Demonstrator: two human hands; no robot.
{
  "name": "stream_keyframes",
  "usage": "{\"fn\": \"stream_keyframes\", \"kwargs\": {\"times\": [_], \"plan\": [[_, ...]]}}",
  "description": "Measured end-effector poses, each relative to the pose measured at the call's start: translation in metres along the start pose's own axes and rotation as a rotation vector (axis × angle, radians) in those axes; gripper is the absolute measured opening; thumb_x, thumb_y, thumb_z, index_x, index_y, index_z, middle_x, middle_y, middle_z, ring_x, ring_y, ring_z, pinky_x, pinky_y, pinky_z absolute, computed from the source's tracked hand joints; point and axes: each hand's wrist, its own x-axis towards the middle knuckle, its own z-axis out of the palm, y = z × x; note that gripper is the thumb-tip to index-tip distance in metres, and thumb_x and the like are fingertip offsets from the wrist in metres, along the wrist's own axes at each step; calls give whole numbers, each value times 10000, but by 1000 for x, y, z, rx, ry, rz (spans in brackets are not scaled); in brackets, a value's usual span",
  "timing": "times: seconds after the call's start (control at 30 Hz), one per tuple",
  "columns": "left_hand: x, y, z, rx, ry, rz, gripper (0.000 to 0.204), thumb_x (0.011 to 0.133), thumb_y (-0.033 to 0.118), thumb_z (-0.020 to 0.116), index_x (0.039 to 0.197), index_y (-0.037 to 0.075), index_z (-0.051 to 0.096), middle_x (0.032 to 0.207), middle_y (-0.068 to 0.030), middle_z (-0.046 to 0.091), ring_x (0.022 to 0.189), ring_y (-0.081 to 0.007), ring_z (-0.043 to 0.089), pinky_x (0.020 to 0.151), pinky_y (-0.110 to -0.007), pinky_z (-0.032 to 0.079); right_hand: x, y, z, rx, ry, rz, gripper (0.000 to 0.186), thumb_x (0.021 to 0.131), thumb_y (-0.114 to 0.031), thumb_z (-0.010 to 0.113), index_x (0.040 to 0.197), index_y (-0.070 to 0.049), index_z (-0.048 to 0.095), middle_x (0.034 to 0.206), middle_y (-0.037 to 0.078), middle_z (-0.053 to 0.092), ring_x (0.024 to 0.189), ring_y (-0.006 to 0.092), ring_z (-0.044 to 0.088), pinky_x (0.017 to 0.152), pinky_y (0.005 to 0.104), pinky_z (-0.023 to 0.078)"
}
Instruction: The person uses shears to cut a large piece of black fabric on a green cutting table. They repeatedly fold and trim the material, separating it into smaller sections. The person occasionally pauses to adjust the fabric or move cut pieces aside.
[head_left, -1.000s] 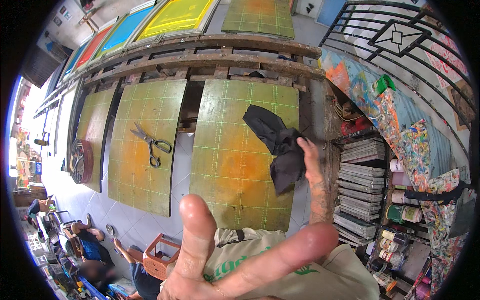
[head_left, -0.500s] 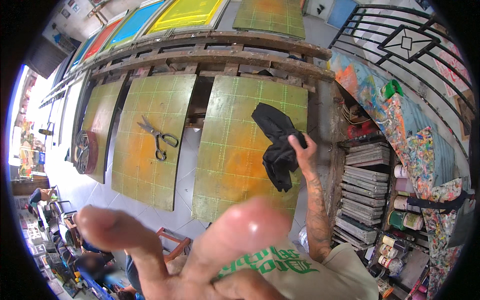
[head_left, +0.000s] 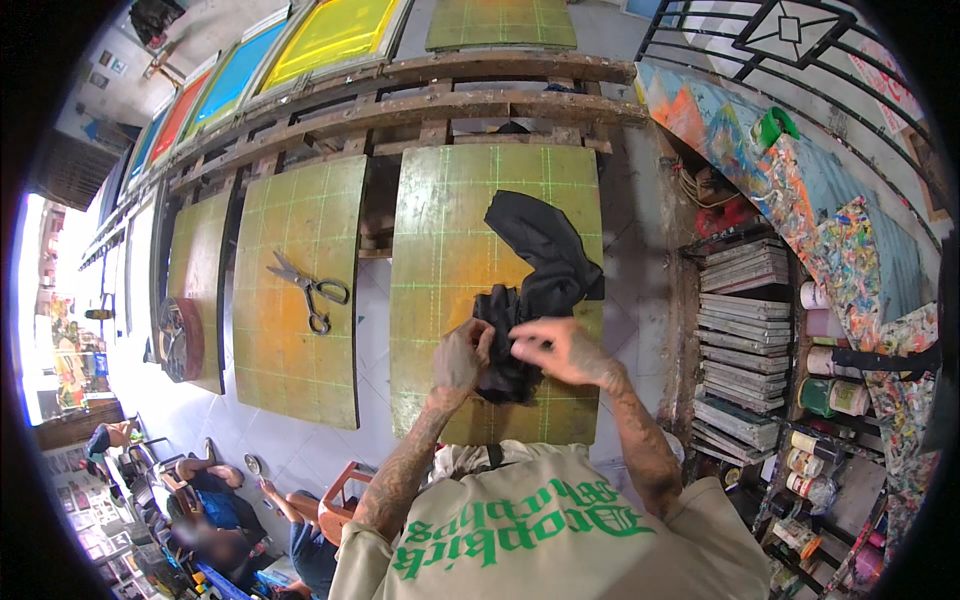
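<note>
A crumpled piece of black cloth [head_left: 540, 235] lies on the right-hand printing board [head_left: 430, 220], its upper part stretched toward the far side and its lower part bunched up close to me. At the left edge of the bunched part, my left hand [head_left: 464, 356] is closed, with its fingertips pinching the fabric. My right hand [head_left: 568, 352] is over the bunch from the right, a little smeared by motion. Its fingers look apart, and I see no cloth gripped in them. A pair of scissors [head_left: 308, 288] rests part-open on the middle board [head_left: 280, 370].
Wooden rails [head_left: 400, 112] run beyond the boards, with colored screen frames [head_left: 325, 45] behind. A roll of tape [head_left: 181, 338] is on the left board. To the right are stacked frames [head_left: 742, 335] and paint jars [head_left: 832, 396]. People [head_left: 215, 510] sit at lower left.
The left hand has dropped from close before the camera to the cloth's left edge. The right hand has let go of the cloth's right side and moved left and nearer; the cloth has shifted.
</note>
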Motion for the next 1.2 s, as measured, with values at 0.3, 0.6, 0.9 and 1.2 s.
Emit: {"fn": "stream_keyframes", "kwargs": {"times": [0.3,0.6,0.9,1.2], "plan": [[4,27,-47,342,-175,256,325,922,349,674,954,27,709,866,-175,679,897,-373,653,811,-450,502,67,107,-75,-655,399,328,233,880,-225,691,960,-19,617,934,165,651,928,351,627,785,466,494],[121,95,-42,107,-8,734,513,934,232,562,1413,83,453,1464,-160,470,1345,-362,445,1163,-442,311,77,17,-132,1,179,-13,131,941,-173,612,936,-63,541,844,-16,509,841,103,496,792,299,438],[130,125,-64,-427,-841,346,432,968,347,579,1270,39,562,1014,-50,594,986,-155,553,992,-334,416,71,-88,-162,284,-94,-184,200,845,-64,680,1023,-66,589,1019,-18,553,1028,107,535,957,297,425],[32,107,-98,-910,-517,299,785,836,236,778,1435,66,301,1223,-86,509,1133,-195,501,1005,-366,392,61,-125,-99,457,-387,-203,644,736,57,594,1370,2,497,1424,111,519,1402,271,416,1178,401,285]]}}
